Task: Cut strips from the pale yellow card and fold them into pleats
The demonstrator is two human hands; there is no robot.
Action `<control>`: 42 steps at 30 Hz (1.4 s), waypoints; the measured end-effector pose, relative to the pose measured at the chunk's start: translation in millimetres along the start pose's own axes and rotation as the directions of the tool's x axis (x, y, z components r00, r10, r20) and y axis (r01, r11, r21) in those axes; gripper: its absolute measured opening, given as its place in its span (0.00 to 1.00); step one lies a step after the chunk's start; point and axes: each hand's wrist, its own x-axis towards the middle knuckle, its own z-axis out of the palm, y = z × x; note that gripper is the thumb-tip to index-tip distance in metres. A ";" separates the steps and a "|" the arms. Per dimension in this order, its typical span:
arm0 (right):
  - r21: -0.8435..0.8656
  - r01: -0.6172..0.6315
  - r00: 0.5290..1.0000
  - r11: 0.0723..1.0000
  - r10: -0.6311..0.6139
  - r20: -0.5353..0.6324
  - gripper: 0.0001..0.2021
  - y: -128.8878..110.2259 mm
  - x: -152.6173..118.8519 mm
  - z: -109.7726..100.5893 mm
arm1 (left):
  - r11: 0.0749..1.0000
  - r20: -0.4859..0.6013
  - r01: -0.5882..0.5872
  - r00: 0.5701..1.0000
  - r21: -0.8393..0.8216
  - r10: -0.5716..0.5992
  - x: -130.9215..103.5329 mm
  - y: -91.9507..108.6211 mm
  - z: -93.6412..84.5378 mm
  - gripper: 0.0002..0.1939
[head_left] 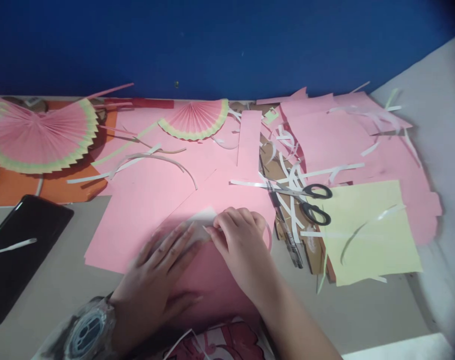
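Observation:
My left hand [163, 272] lies flat with its fingers stretched over a piece of white paper [205, 216] on a pink paper sheet [145, 200]. A watch [87, 330] is on that wrist. At the right edge of the white paper my right hand [242, 237] is closed, thumb and index finger pinched on it; its other fingers are curled. Much of the white paper is hidden under both hands. To the right, black-handled scissors [313, 202] rest partly open on paper strips, beside a pen [285, 227].
Two pleated pink fans with yellow-green edges, a large fan [40, 135] and a smaller fan [195, 117], lie behind. A black phone-like device [25, 250] is at left. A pale yellow sheet [370, 225], pink sheets [325, 130] and white strips lie right. A blue wall [227, 45] stands behind.

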 end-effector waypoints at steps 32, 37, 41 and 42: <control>0.231 -0.066 0.983 0.971 0.025 0.179 0.03 10.4 2.5 -27.9 | 1.000 0.004 0.020 1.000 -0.018 -0.020 21.4 10.1 5.3 0.42; 0.210 -0.111 0.989 0.971 0.086 0.123 0.02 14.2 0.0 -29.3 | 1.000 0.011 0.004 1.000 -0.013 -0.004 21.0 9.4 5.5 0.43; 0.158 -0.114 0.991 0.981 0.100 0.094 0.05 16.3 -2.0 -28.3 | 1.000 0.017 -0.003 1.000 -0.010 0.003 20.9 8.6 4.8 0.43; 0.151 -0.117 0.990 0.982 0.104 0.091 0.05 16.3 -2.1 -27.9 | 1.000 0.018 -0.001 1.000 -0.011 0.001 21.0 8.5 4.5 0.42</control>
